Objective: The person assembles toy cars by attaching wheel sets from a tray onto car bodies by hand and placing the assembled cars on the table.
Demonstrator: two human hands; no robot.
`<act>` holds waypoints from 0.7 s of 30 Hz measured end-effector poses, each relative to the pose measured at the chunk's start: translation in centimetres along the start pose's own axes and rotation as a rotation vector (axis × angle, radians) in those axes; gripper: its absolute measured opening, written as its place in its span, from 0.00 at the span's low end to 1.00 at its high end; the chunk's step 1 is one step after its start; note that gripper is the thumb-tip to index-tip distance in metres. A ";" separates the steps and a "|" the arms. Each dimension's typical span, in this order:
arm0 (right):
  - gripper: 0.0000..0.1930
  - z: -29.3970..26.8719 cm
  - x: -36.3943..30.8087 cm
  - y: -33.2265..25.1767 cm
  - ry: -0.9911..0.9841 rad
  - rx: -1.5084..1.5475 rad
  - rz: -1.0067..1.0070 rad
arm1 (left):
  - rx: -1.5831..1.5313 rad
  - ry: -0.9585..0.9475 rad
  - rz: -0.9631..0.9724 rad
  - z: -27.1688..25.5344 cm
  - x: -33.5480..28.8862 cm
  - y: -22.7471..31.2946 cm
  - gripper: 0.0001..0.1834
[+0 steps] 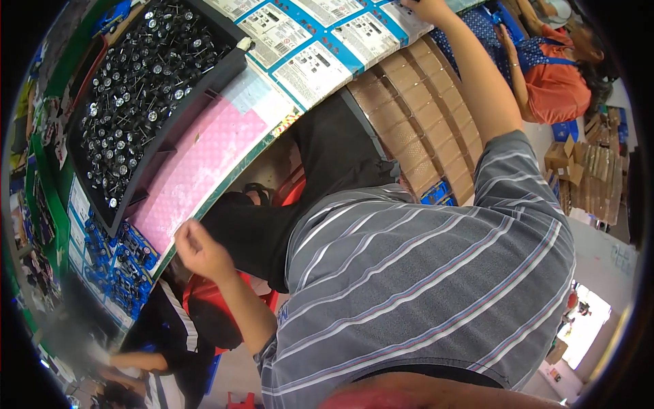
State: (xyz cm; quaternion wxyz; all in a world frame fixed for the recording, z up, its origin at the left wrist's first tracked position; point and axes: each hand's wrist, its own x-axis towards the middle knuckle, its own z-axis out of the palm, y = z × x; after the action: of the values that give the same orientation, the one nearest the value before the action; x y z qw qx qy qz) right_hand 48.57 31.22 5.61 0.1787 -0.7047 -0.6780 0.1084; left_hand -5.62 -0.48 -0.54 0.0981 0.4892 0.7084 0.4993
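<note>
My left hand (pixel 203 249) is at the table's near edge, beside a pink bubble-textured sheet (pixel 197 146). Its fingers are curled in, and nothing shows in them. At the top of the view my right hand (pixel 429 9) reaches over the far end of the table, partly cut off by the picture's edge. Its fingers are bent around a small dark thing (pixel 409 3) that I cannot make out. Under that hand, printed blue and white card sheets (pixel 310 68) cover the tabletop.
A black tray (pixel 194 88) holds many small black wheels with silver hubs and pins. Blue toy-vehicle parts (pixel 122 262) lie past it. Brown partitioned trays (pixel 415 102) stand by my right side. A co-worker in orange (pixel 555 75) is at right; another person's arm (pixel 139 361) shows lower left.
</note>
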 end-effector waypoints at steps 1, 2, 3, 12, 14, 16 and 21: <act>0.31 -0.3 -2.2 -1.0 0.002 0.000 -0.007 | -0.065 -0.036 -0.039 1.6 -0.3 1.0 0.07; 0.26 0.2 -3.7 -1.1 0.067 0.127 -0.048 | -0.212 -0.124 -0.168 3.4 -0.7 2.5 0.07; 0.22 1.8 -4.9 -1.7 0.113 0.274 -0.102 | -0.320 -0.219 -0.139 4.7 -1.0 3.8 0.06; 0.28 6.5 -21.1 -21.6 -0.071 0.496 -0.655 | -1.196 -0.617 -0.416 12.5 -1.6 9.7 0.29; 0.30 7.2 -21.6 -22.6 -0.075 0.478 -0.738 | -1.178 -0.549 -0.496 12.2 -1.0 9.8 0.20; 0.31 7.6 -21.7 -23.6 -0.123 0.533 -0.763 | -1.144 -0.453 -0.565 11.2 -0.5 9.6 0.16; 0.30 7.9 -20.8 -24.6 -0.321 0.698 -0.722 | -1.189 -0.374 -0.631 8.4 -0.4 7.7 0.13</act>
State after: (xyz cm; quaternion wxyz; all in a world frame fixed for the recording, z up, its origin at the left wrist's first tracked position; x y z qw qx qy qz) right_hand 21.65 11.74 6.35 0.3226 -0.2996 -0.8199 0.3659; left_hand 4.42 4.53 1.44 0.6099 0.2012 0.3941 0.6574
